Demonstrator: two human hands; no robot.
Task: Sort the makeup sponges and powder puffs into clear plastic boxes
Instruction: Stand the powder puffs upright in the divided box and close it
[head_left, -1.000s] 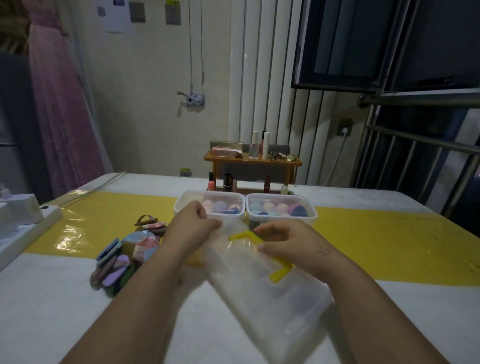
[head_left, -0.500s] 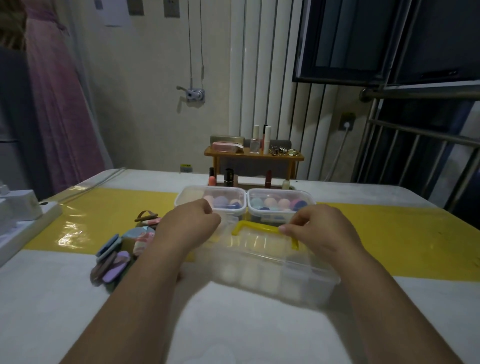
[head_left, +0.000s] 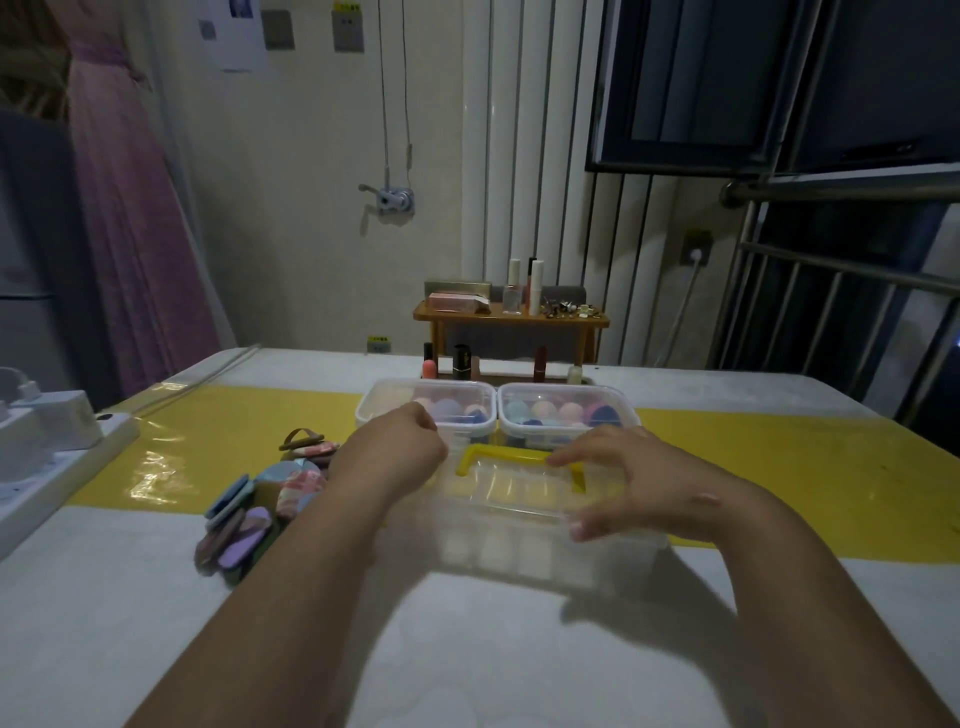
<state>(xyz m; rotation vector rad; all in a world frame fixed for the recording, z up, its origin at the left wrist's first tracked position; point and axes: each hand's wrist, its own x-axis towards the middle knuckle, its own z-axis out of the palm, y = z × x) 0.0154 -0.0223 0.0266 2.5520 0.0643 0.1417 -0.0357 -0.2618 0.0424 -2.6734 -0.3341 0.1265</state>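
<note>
A clear plastic box (head_left: 519, 540) with a yellow handle (head_left: 514, 457) lies flat on the table in front of me. My left hand (head_left: 389, 457) grips its left end. My right hand (head_left: 639, 478) rests on the lid at its right end, fingertips touching the handle. Behind it stand two clear boxes side by side, the left box (head_left: 384, 410) and the right box (head_left: 621, 413), both holding pastel makeup sponges. A pile of flat powder puffs (head_left: 260, 506) in blue, pink and purple lies on the table to the left of my left forearm.
A white power strip with plugs (head_left: 47, 457) sits at the table's left edge. A small wooden shelf (head_left: 511, 319) with bottles and lipsticks stands behind the boxes. A yellow band (head_left: 779, 467) crosses the white table. A metal rail runs along the right.
The box with the yellow handle has swung from a tilted, diagonal position to lying flat and square across the table. My right hand has moved to its right end.
</note>
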